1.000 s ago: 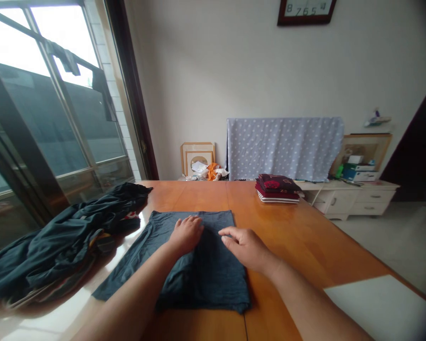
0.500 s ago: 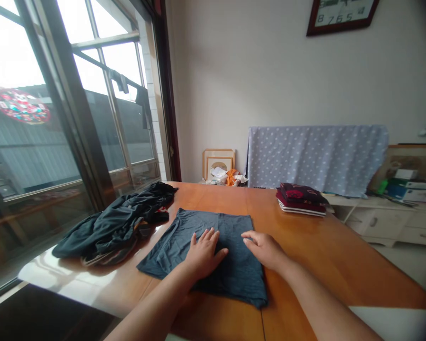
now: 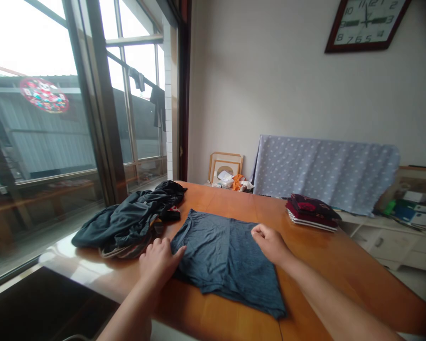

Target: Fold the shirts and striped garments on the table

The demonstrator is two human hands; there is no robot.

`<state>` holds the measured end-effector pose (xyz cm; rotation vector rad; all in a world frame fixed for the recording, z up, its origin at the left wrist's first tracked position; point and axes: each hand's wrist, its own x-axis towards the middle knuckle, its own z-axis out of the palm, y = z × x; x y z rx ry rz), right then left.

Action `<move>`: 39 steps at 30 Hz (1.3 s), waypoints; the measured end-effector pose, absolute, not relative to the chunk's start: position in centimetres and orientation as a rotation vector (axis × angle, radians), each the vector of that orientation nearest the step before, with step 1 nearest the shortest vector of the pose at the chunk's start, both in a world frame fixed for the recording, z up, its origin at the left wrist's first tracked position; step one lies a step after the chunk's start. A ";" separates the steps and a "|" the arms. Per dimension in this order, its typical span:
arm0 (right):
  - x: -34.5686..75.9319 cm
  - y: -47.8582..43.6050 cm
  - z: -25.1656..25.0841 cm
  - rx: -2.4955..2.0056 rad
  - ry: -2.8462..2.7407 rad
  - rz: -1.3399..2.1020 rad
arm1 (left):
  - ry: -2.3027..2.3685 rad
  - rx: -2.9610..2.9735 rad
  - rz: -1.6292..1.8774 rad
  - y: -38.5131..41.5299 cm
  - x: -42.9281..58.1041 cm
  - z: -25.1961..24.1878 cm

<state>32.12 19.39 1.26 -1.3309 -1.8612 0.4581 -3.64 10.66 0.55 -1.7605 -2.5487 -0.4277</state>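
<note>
A pair of dark blue-grey shorts (image 3: 216, 255) lies flat on the wooden table, waistband side away from me, with small wrinkles across its left half. My left hand (image 3: 161, 260) is open at the left edge of the shorts, thumb over the cloth and fingers partly spread towards the table. At the upper right edge, my right hand (image 3: 271, 244) has its fingers curled closed against the fabric; the fingertips are partly hidden.
A heap of dark clothes (image 3: 128, 222) sits left of the shorts, by the window. Folded dark red clothes (image 3: 312, 213) are stacked at the table's far right. Behind the wooden table (image 3: 234, 199) hangs a grey dotted cloth (image 3: 323, 170). A black surface (image 3: 49, 308) shows at lower left.
My left hand has moved left, from the middle of the shorts to their left edge. The fingers of my right hand have curled in at the right edge. The view has shifted left and up.
</note>
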 end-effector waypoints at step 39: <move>10.1 30.7 3.2 -1.694 -1.857 0.996 | -2.379 -2.235 -0.919 9.4 -2.7 1.1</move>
